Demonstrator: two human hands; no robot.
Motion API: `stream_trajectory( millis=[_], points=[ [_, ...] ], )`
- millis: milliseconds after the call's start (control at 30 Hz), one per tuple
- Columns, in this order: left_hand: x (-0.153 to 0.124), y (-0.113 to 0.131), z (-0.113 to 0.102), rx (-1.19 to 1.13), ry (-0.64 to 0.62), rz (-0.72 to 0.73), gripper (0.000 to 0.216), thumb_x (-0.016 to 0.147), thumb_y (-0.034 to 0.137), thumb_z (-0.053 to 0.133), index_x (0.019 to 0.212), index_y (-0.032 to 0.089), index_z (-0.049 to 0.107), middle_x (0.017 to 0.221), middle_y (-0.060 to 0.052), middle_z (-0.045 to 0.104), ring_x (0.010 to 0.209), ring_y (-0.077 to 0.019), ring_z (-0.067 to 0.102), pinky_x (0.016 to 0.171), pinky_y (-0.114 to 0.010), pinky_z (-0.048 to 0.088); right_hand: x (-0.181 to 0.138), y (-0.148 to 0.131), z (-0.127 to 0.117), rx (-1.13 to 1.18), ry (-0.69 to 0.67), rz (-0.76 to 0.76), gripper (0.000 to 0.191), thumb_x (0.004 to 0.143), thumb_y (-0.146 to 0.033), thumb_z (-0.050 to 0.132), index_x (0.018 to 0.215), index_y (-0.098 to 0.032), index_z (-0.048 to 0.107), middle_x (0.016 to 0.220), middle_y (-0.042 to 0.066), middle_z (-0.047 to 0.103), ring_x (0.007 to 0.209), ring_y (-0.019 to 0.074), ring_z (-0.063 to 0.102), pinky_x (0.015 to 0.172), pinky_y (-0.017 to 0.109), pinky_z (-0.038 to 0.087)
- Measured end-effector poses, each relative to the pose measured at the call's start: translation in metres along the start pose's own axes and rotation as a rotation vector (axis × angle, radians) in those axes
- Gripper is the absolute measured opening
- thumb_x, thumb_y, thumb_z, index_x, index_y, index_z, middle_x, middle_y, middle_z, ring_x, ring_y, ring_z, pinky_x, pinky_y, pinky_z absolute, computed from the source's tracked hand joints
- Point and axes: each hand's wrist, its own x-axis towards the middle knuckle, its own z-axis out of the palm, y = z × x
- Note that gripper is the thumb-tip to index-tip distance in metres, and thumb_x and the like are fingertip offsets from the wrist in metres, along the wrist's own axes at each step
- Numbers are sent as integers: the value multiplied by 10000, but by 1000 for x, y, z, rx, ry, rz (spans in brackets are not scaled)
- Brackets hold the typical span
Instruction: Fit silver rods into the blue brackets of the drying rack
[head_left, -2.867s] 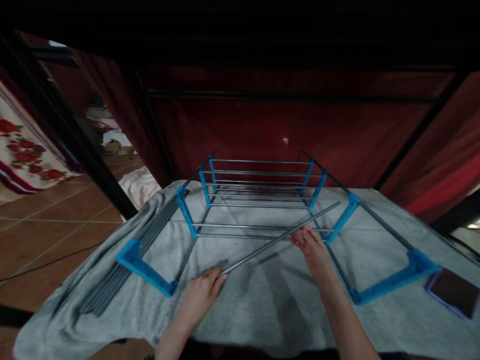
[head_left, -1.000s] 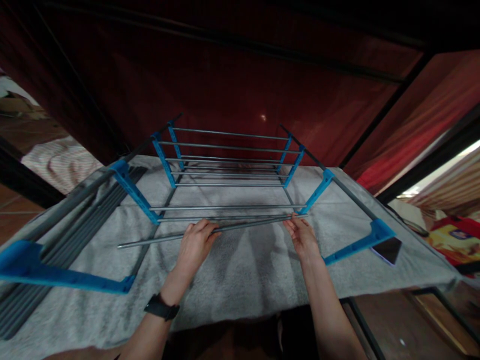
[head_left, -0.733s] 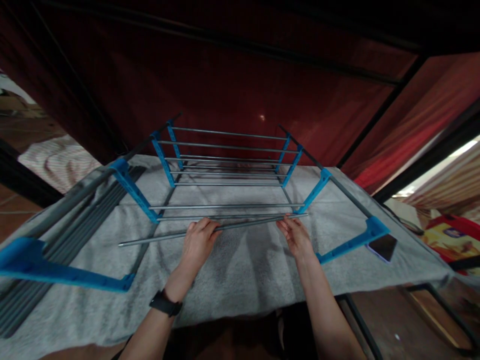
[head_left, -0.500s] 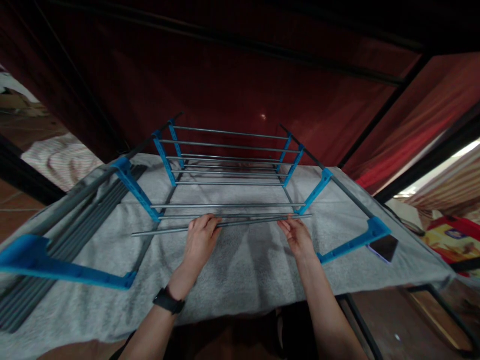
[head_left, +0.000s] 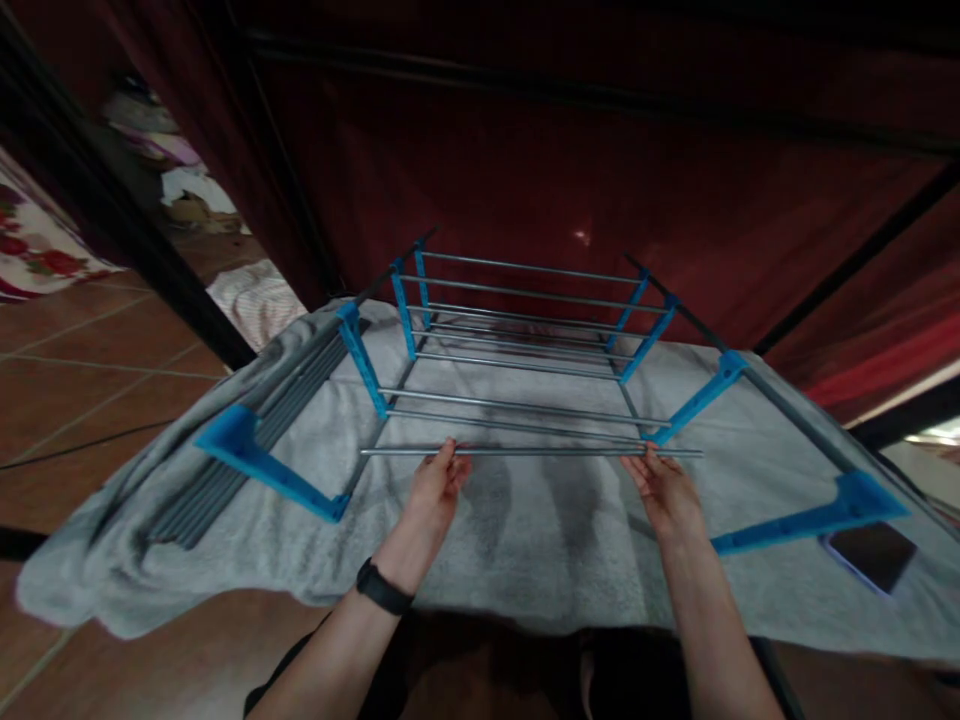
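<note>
While the left hand and the right hand each pinch a thin grey metal rod between thumb and fingertips, it lies roughly level just before the nearest crossbar of a frame of grey tubes and blue plastic brackets. Both grips look light, so the rod could roll or slip if one hand tilts it. Its right end reaches past the foot of a bracket and could snag there, jolting the frame. Underneath, the soft, rumpled grey blanket may let everything shift under a push. Leftward lies a bundle of parallel grey rods; rightward, a dark flat phone sits beside the near bracket, where a bump could nudge it.
</note>
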Motion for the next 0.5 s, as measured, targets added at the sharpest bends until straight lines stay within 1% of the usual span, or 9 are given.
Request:
stream_trajectory(
  millis=[33, 100, 167, 233, 300, 367, 433, 500],
  points=[
    [2, 5, -2, -50, 26, 29, 128, 934, 132, 640, 810, 150, 616, 725, -30, 699, 600, -108, 644, 697, -250, 543, 0, 1, -2, 3, 6, -3, 182, 694, -106, 808, 755, -183, 655, 809, 9, 725, 768, 156, 721, 889, 411, 623],
    [4, 13, -6, -93, 46, 75, 137, 951, 93, 596, 826, 143, 617, 762, -43, 711, 600, -98, 638, 697, -239, 547, 1, 2, -6, 12, 26, -2, 188, 677, -85, 790, 706, -184, 632, 805, 5, 720, 767, 161, 723, 859, 392, 630],
    [5, 19, -9, -106, 62, 99, 151, 964, 94, 571, 827, 138, 616, 780, -60, 712, 628, -109, 657, 691, -242, 553, 4, 4, -11, 21, 63, -11, 209, 663, -57, 765, 668, -189, 603, 805, 6, 719, 788, 175, 729, 830, 382, 638],
    [6, 26, -12, -134, 84, 119, 178, 983, 109, 538, 826, 137, 615, 782, -67, 707, 647, -120, 672, 689, -250, 561, 7, 4, -17, 20, 95, -6, 204, 677, -30, 725, 673, -193, 602, 820, 11, 720, 822, 175, 731, 832, 366, 637],
    [8, 33, -14, -167, 105, 141, 201, 1000, 124, 507, 832, 140, 616, 777, -61, 700, 648, -124, 676, 687, -255, 567, 12, 2, -22, -3, 130, 43, 164, 744, -34, 670, 716, -191, 631, 840, 16, 718, 825, 149, 724, 823, 320, 636],
    [10, 39, -15, -191, 114, 164, 200, 1003, 127, 497, 847, 142, 621, 775, -51, 696, 637, -119, 671, 679, -250, 566, 16, -1, -24, -25, 174, 124, 164, 832, -56, 593, 771, -192, 662, 855, 21, 712, 807, 119, 715, 790, 265, 633],
    [13, 44, -17, -200, 113, 178, 187, 1000, 122, 500, 864, 144, 627, 769, -42, 694, 619, -112, 661, 661, -238, 558, 18, -4, -24, -23, 219, 197, 226, 905, -90, 507, 811, -200, 680, 876, 31, 709, 803, 108, 712, 750, 237, 633],
    [16, 47, -18, -206, 115, 183, 172, 995, 118, 504, 876, 148, 625, 760, -34, 690, 603, -109, 655, 648, -231, 550, 19, -5, -22, -7, 247, 232, 295, 958, -145, 436, 820, -214, 688, 918, 49, 709, 821, 116, 718, 713, 240, 640]
  ],
)
